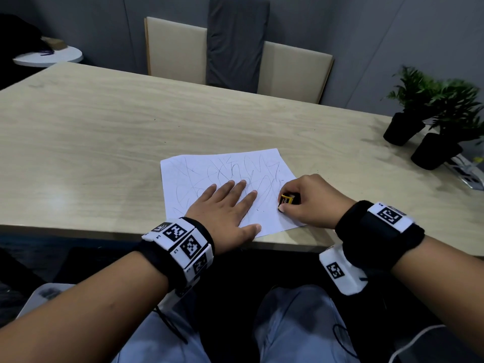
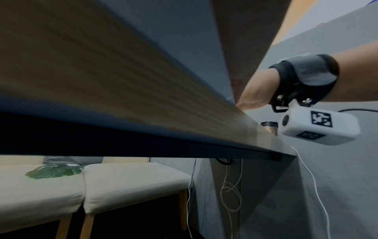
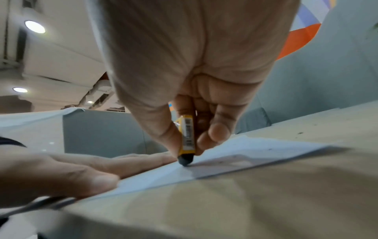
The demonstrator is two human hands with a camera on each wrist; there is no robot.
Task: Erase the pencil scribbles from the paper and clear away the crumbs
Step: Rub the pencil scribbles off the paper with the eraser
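Note:
A white sheet of paper (image 1: pixel 222 174) covered in pencil scribbles lies near the front edge of the wooden table (image 1: pixel 104 142). My left hand (image 1: pixel 227 205) presses flat on the paper with straight fingers spread. My right hand (image 1: pixel 306 200) pinches a dark eraser in a yellow sleeve (image 1: pixel 286 199) at the paper's right side. In the right wrist view the eraser (image 3: pixel 187 145) stands upright with its dark tip touching the paper (image 3: pixel 235 158), and the left hand's fingers (image 3: pixel 98 165) lie flat beside it. The left wrist view shows only the table edge (image 2: pixel 143 129) and the right wrist.
Two potted plants in black pots (image 1: pixel 419 132) stand at the table's right edge, with a flat device (image 1: pixel 466 171) beside them. Cushioned chairs (image 1: pixel 235 56) sit behind the table. A small round white table (image 1: pixel 49 57) is at far left.

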